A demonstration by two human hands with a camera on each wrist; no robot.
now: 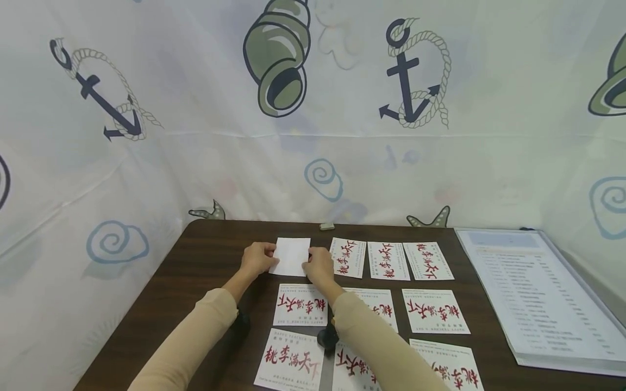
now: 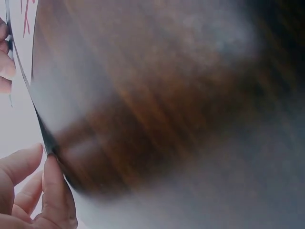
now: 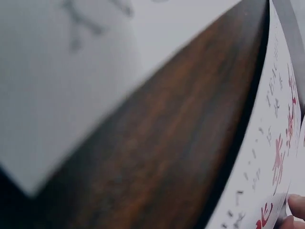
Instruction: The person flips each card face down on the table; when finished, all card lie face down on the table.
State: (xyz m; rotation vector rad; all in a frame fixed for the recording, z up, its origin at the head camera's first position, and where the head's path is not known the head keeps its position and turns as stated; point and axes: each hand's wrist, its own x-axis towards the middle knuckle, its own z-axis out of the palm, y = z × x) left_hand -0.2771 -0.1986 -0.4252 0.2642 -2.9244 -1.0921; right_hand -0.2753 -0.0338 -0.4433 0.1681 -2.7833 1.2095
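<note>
A square card [image 1: 292,257], its upper face blank white, is at the back left of the table. My left hand [image 1: 258,258] pinches its left edge between thumb and fingers, as the left wrist view also shows at the card's edge [image 2: 26,117]. At the opposite edge, my right hand [image 1: 320,268] holds it. Just right of that hand lies a card [image 1: 348,257] with red characters. Another red-lettered card [image 1: 300,305] lies in front of the held one. The right wrist view shows a card [image 3: 279,143] with red lettering, fingertips [image 3: 296,206] at its edge.
More red-lettered cards lie in rows on the dark wooden table [image 1: 215,239], including a back-row card [image 1: 428,261] and a front card [image 1: 289,360]. A thick stack of printed sheets [image 1: 548,293] covers the right side. A small pale object [image 1: 326,226] sits near the back edge.
</note>
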